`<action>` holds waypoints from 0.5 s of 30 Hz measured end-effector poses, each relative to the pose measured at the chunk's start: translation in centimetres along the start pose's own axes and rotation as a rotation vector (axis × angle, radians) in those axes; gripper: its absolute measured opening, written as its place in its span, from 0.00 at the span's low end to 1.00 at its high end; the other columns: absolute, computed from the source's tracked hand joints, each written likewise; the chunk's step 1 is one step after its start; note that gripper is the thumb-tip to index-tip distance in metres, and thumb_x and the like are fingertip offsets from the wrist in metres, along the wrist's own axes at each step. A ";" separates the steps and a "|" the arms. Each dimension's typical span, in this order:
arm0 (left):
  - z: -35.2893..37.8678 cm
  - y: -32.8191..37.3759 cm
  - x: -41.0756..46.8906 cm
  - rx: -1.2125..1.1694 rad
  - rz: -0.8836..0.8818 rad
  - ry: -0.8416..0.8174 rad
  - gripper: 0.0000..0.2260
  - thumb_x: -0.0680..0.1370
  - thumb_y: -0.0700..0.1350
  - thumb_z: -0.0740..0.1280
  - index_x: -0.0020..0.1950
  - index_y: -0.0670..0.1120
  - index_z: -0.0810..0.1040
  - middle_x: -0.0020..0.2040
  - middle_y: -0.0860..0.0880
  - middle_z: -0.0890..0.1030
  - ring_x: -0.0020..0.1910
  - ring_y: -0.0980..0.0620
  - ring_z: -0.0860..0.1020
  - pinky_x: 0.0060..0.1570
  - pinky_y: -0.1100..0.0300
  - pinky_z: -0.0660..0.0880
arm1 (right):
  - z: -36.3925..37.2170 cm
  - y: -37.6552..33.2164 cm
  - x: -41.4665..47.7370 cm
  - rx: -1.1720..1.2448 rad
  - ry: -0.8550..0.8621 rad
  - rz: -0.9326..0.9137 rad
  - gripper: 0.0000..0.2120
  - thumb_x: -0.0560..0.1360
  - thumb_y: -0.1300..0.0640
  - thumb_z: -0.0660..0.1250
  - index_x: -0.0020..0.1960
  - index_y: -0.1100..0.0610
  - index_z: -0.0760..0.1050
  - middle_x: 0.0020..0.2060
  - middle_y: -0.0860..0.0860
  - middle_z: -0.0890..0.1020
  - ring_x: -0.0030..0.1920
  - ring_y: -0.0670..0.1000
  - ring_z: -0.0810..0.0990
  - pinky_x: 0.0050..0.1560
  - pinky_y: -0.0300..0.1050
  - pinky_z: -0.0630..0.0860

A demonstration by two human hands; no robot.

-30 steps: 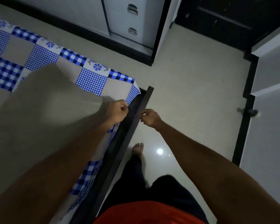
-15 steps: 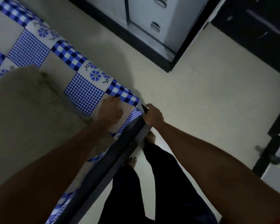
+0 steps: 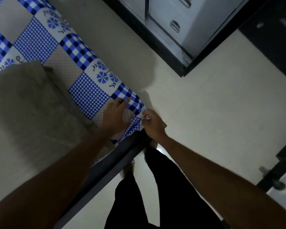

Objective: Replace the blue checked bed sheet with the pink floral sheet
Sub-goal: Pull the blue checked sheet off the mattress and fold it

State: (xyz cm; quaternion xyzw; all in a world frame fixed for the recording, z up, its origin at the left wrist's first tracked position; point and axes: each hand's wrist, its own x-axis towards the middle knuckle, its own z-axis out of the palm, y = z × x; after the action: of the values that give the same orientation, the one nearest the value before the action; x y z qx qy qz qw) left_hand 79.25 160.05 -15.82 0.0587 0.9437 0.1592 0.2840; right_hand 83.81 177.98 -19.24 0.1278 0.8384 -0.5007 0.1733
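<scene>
Nearest us runs the dark bed frame [image 3: 106, 167]; at its corner our right hand [image 3: 153, 123] pinches the bunched corner of the blue checked sheet [image 3: 87, 95]; just beside it, our left hand [image 3: 115, 114] lies flat on the cloth, fingers straight.

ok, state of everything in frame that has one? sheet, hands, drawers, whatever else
Blue checked sheet: on the bed, near corner bunched up.
Left hand: flat, pressing on the sheet by that corner.
Right hand: gripping the bunched corner.
Bed frame: dark rail bare beside the corner.
Grey bedding: lying on the sheet.
Cabinet drawers: shut.
Pink floral sheet: not in view.
</scene>
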 end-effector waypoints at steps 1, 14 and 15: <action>-0.5 -0.1 -0.4 0.056 0.019 -0.052 0.46 0.69 0.54 0.78 0.80 0.56 0.55 0.77 0.44 0.62 0.75 0.40 0.61 0.67 0.40 0.68 | 0.0 -1.6 -1.0 0.080 0.003 0.023 0.05 0.79 0.60 0.65 0.44 0.56 0.73 0.43 0.50 0.77 0.45 0.51 0.77 0.47 0.50 0.75; -14.1 -7.6 -7.0 0.165 0.070 0.317 0.14 0.66 0.54 0.68 0.46 0.48 0.84 0.51 0.48 0.85 0.53 0.40 0.78 0.47 0.46 0.76 | 2.9 -18.8 -1.8 0.915 -0.718 0.509 0.09 0.84 0.60 0.60 0.46 0.51 0.71 0.36 0.47 0.82 0.39 0.46 0.82 0.40 0.43 0.71; -14.1 -7.9 -7.5 0.204 0.064 0.275 0.15 0.66 0.56 0.66 0.44 0.49 0.84 0.48 0.49 0.84 0.52 0.40 0.78 0.47 0.45 0.75 | 3.2 -18.4 -1.5 0.918 -0.767 0.569 0.09 0.84 0.59 0.60 0.46 0.50 0.71 0.34 0.47 0.82 0.38 0.46 0.82 0.40 0.42 0.71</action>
State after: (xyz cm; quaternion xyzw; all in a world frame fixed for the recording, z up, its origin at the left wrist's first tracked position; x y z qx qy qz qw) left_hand 77.53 147.34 -3.46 0.0947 0.9826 0.0782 0.1394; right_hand 78.59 166.49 -5.42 0.2180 0.3522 -0.7518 0.5130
